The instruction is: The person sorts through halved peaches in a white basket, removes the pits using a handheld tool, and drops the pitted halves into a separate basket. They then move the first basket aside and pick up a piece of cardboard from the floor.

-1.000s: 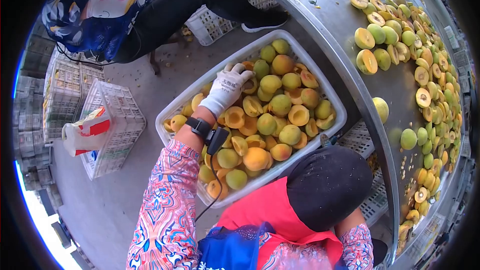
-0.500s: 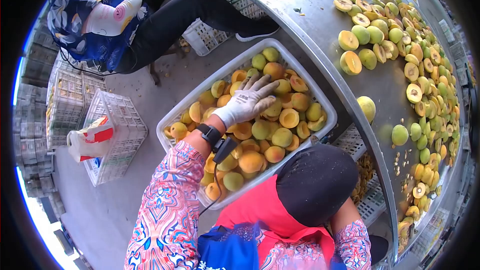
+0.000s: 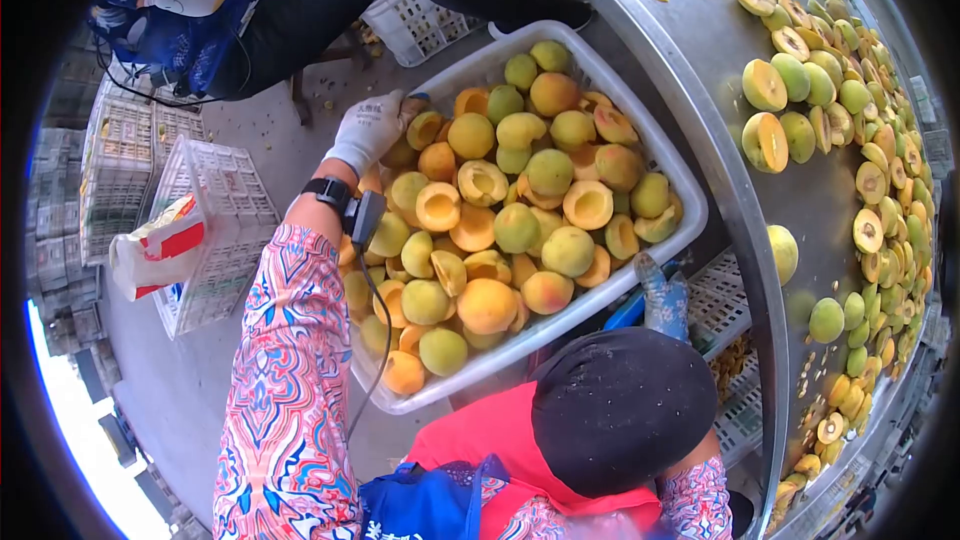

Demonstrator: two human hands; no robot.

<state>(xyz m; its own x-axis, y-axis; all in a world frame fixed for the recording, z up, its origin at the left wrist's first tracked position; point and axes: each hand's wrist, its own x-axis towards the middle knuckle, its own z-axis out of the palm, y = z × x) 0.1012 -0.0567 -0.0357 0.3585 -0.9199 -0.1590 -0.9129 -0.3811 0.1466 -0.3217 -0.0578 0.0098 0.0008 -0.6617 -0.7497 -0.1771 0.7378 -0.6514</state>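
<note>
A white plastic tray [image 3: 540,342] full of whole and halved yellow-green fruit [image 3: 548,172] stands in front of me. My left hand [image 3: 368,132], in a white glove, has its fingers closed on the tray's far left rim. In a patterned bluish-grey glove, my right hand [image 3: 664,302] grips the rim at the near right corner. Beside it is a blue object [image 3: 627,312], partly hidden, whose kind I cannot make out. A black watch [image 3: 328,192] and a small dark device [image 3: 367,217] with a cable are on my left wrist.
On the right a metal table [image 3: 700,130] carries many cut fruits [image 3: 890,210]. White crates [image 3: 215,240] stand at the left, one with a red and white bag [image 3: 165,248]. A seated person's dark-clothed leg [image 3: 340,0] reaches across the top. My black-covered knee [image 3: 625,410] is below the tray.
My left hand has gone from on top of the fruit to the tray's left rim. My right hand has come into view at the near right corner. The tray appears further right.
</note>
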